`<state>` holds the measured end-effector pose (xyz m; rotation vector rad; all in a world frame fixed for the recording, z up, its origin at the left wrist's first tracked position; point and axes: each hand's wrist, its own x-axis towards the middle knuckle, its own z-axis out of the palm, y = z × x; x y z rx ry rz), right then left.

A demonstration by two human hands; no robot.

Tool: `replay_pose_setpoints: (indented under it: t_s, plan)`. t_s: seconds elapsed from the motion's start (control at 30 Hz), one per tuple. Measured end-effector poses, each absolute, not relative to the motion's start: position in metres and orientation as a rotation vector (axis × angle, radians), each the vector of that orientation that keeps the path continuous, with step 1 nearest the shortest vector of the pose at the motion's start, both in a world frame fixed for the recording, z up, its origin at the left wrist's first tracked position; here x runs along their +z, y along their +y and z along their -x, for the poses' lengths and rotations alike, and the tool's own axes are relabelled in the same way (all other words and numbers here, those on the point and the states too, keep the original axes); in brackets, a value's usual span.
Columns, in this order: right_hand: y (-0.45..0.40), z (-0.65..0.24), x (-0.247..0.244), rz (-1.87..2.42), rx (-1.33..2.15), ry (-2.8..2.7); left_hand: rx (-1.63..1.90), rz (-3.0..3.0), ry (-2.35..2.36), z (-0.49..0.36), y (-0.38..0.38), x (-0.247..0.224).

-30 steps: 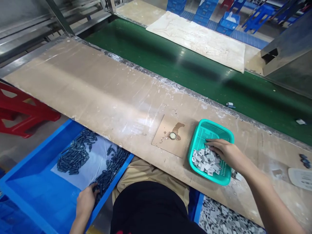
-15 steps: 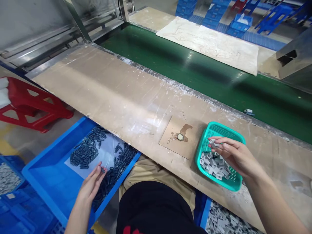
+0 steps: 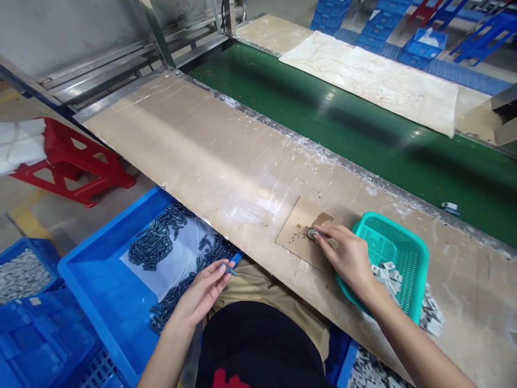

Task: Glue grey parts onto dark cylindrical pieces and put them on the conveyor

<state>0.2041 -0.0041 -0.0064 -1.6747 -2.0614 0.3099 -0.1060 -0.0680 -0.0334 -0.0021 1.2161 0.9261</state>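
The bench was faced in scuffed tan sheeting, scratched and spotted with white residue. At the near edge, right of the person's lap, a bin of grey pieces sat partly under it. To the left, a blue tray projected from beneath the bench, with dark pins heaped on and beside a white sheet. The left hand was at the tray's right rim, thumb and fingers clamped on one pin.

On the bench, a green basket contained grey blocks; more lay just outside its right side. The right hand reached past the basket, its fingertips together at a small disc on a cardboard square, near a damp stain. Whether they gripped the disc could not be determined.

A red stool stood off the bench's left side. Beyond the bench ran a green belt carrying one small block at right. Farther back lay a whitish board, then stacked blue crates on the floor.
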Motion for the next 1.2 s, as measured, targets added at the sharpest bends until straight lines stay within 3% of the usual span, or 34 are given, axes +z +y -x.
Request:
replay_pose_setpoints:
  t_s: [0.3, 0.6, 1.2]
  plan:
    - [-0.005, -0.203, -0.005, 1.711, 0.432, -1.947, 0.870, -0.044, 1.005, 0.085, -0.055, -0.020]
    - [-0.026, -0.185, 0.036, 1.676, 1.115, -1.170, 0.878, -0.187, 0.805, 0.027, -0.039, 0.000]
    - [-0.046, -0.151, 0.055, 1.641, 1.157, -1.173, 1.198, -1.103, 1.187, -0.010, -0.042, 0.014]
